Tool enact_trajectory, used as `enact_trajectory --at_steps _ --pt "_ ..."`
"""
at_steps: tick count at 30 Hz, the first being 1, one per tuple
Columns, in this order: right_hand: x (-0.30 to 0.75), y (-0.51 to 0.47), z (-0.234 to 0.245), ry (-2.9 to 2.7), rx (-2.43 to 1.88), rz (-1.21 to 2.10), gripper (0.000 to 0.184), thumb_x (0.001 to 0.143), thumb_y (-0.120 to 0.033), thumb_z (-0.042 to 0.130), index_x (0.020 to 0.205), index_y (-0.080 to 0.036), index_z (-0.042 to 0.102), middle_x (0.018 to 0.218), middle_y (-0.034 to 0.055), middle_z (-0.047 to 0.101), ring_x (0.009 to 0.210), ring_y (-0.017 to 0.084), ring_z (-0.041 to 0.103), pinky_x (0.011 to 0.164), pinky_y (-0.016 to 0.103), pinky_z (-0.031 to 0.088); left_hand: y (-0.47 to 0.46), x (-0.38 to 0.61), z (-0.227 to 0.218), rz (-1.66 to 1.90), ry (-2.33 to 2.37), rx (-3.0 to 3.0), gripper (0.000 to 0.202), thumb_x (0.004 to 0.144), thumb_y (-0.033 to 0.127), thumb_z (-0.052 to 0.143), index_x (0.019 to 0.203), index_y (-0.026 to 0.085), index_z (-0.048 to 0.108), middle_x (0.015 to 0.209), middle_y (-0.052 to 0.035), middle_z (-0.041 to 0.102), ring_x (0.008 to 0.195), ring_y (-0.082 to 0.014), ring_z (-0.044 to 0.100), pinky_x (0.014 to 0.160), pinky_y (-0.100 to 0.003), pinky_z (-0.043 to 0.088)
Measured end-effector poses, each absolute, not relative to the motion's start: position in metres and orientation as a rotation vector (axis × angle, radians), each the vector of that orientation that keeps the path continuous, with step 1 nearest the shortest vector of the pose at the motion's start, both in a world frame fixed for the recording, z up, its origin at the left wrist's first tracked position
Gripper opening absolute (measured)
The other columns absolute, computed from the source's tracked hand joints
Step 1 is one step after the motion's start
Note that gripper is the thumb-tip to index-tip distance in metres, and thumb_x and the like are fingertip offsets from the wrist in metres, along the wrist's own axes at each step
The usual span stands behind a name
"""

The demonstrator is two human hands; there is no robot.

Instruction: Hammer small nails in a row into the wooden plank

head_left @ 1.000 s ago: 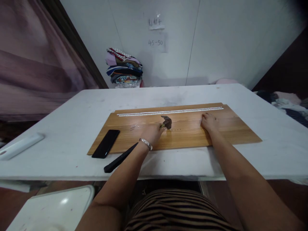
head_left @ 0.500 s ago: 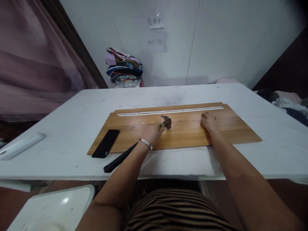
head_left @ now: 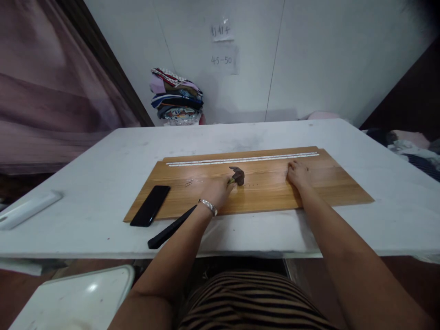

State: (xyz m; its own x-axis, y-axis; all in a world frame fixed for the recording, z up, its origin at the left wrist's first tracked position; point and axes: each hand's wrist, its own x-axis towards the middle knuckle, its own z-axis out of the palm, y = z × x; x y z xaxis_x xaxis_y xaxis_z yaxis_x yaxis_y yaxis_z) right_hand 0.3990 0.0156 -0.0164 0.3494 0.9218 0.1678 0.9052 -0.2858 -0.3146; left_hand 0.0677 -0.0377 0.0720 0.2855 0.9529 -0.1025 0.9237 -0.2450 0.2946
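My left hand (head_left: 217, 191), with a silver bracelet at its wrist, is closed round a claw hammer (head_left: 238, 176) close to its dark head. The hammer's black handle runs back under my forearm and past the board's front edge. The head is at the board's surface, beside a short row of small dark nail spots (head_left: 252, 185). My right hand (head_left: 298, 174) rests on the wooden board (head_left: 268, 197) to the right, fingers loosely bent and apart, with nothing visible in them. Several loose nails (head_left: 193, 181) lie left of my left hand.
A black phone (head_left: 150, 206) lies on the board's left end. White printed strips (head_left: 242, 159) run along its back. The board sits on a white table (head_left: 85, 183), with a white elongated object (head_left: 30, 209) at far left. Folded clothes (head_left: 177, 97) are stacked behind.
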Motion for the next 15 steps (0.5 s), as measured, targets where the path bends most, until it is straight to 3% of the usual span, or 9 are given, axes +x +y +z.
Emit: enact_trajectory --at_steps 15 --pt "0.3999 0.0164 -0.0180 -1.620 -2.251 0.058 0.041 0.097 -0.024 0.033 0.109 -0.020 0.072 0.130 0.0137 0.065 0.121 0.029 0.052 0.102 0.047 0.035 -0.0375 0.0687 0.0753 0.114 1.738 2.276 0.034 0.100 0.040 0.044 0.110 0.018 0.068 0.109 -0.0123 0.075 0.099 -0.0248 0.069 0.078 -0.031 0.046"
